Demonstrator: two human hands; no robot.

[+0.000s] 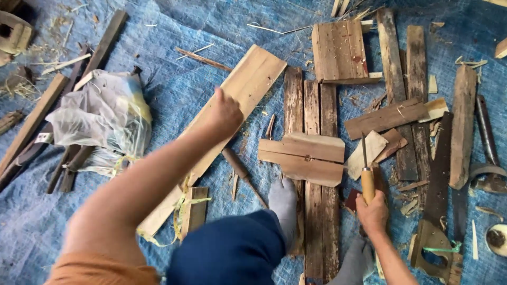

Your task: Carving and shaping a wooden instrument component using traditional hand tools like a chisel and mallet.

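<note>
I sit on a blue tarp point(174, 89) among wood pieces. My left hand point(226, 113) reaches forward with its fingers curled and lies on a long pale plank point(248, 79) that runs diagonally; I see nothing held in it. My right hand point(372, 212) grips the wooden handle of a chisel point(367, 182), whose blade points away toward a small pale offcut point(369, 150). Between my hands lie three dark boards side by side point(311, 100), with pale cross pieces point(302, 155) across them. My grey-socked foot point(283, 203) rests on the boards.
A handsaw point(438, 211) and a metal tool point(488, 153) lie at the right beside dark planks point(393, 58). A square board panel point(338, 50) lies at the back. A crumpled plastic bag point(100, 121) sits on sticks at the left. Another wooden-handled tool point(237, 166) lies by the pale plank.
</note>
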